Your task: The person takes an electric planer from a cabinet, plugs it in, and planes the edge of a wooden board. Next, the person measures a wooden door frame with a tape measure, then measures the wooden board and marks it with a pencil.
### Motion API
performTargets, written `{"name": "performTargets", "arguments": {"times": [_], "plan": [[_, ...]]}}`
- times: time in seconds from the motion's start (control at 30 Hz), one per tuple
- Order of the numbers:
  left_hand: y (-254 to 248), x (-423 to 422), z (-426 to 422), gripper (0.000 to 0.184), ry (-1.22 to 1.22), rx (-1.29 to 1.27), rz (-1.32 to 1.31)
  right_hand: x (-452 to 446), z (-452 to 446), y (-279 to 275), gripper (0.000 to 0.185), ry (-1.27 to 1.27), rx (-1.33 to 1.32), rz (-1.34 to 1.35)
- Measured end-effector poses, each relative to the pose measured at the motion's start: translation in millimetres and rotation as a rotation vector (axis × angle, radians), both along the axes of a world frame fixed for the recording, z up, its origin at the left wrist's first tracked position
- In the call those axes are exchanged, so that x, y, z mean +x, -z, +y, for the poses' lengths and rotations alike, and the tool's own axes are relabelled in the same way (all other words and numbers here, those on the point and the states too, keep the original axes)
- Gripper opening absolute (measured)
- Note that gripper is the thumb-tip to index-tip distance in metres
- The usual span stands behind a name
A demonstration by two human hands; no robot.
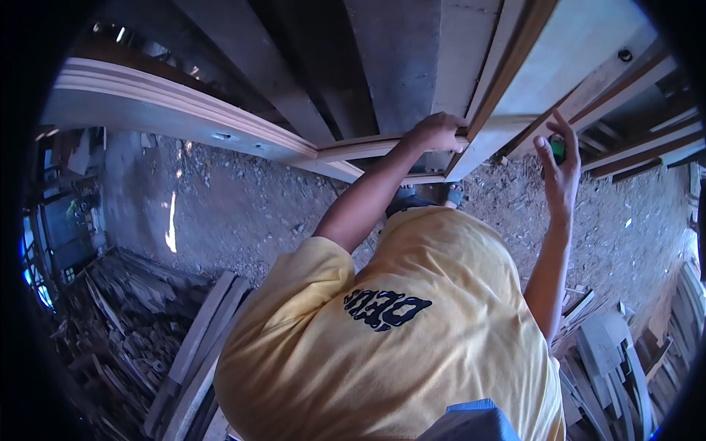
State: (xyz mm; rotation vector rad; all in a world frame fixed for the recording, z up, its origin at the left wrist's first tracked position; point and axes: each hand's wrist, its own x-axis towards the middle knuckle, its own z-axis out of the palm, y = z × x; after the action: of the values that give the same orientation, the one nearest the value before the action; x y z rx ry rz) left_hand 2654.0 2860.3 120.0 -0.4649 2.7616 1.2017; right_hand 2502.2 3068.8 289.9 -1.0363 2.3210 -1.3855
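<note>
One wooden frame (220, 108), moulded along its edge, stands on the far side of the worker, running from the far left to the centre. One crosspiece (368, 149), meeting an upright (511, 70) near the far middle. One left hand (436, 134), fingers curled down upon the crosspiece beside that joint; whether it grips or merely rests I cannot tell. One right hand (563, 165), lifted to the right, thumb and forefinger extended, the palm keeping hold of a green-and-black item (558, 151) (perhaps a tape measure, though the fingers hide much of it). Condition of the work: the members seem assembled into an outline; whether the joint is fastened, or anything remains to be fitted, does not show. Also present: yellow shirt (426, 294), dirt floor (243, 198), scrap wood (140, 316) near left, stacked timber (647, 140) far right.
</note>
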Motion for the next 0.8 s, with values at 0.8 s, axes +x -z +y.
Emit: {"name": "performTargets", "arguments": {"times": [0.8], "plan": [[-42.8,148.4,48.9,0.030,-0.857,-0.235,0.591,-37.9,-22.0,7.6,0.059,-0.148,0.195,-0.041]]}}
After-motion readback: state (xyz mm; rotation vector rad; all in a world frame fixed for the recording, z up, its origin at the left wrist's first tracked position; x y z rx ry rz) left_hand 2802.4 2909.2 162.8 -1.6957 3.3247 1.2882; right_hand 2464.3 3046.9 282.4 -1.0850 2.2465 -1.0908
